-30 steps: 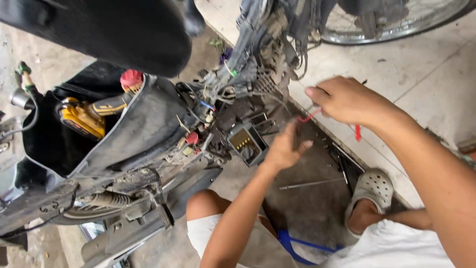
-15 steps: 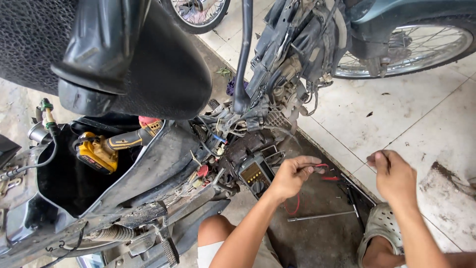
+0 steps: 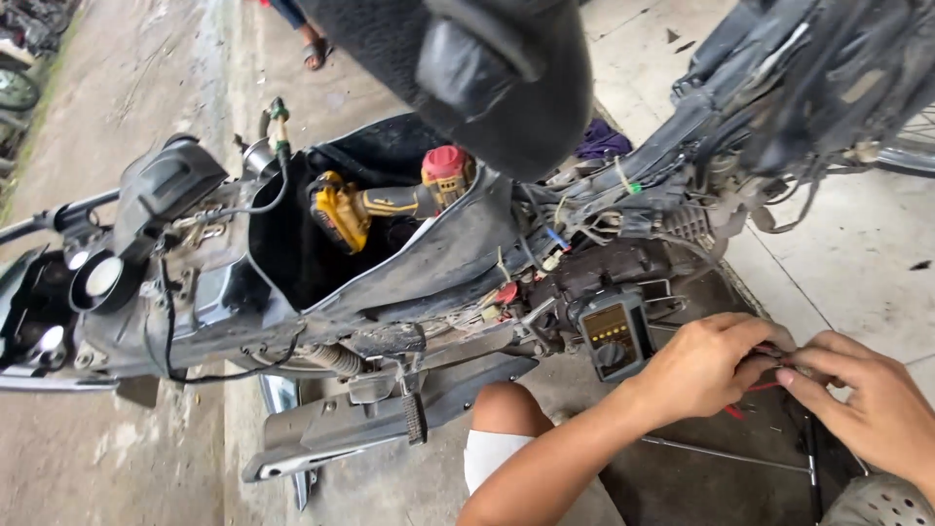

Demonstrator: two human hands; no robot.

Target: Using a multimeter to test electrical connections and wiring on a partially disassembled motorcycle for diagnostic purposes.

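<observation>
My left hand (image 3: pixel 706 368) and my right hand (image 3: pixel 869 401) meet low on the right, beside the stripped scooter (image 3: pixel 409 282). Both pinch a thin red test lead (image 3: pixel 763 387) between their fingertips. The lead's end is hidden under my fingers. A grey multimeter (image 3: pixel 612 336) with a yellow face rests against the scooter's frame, just left of my left hand. Tangled wiring and connectors (image 3: pixel 623 209) hang above it.
The raised black seat (image 3: pixel 487 68) overhangs the open storage bin, where a yellow power tool (image 3: pixel 355 209) lies. A thin metal rod (image 3: pixel 726 455) lies on the dark mat below my hands. My knee (image 3: pixel 506 414) is beneath the footrest. Another person's foot (image 3: pixel 317 54) stands at the top.
My right hand has moved left to join my left hand on the red lead. The view has swung left, showing more of the scooter's rear.
</observation>
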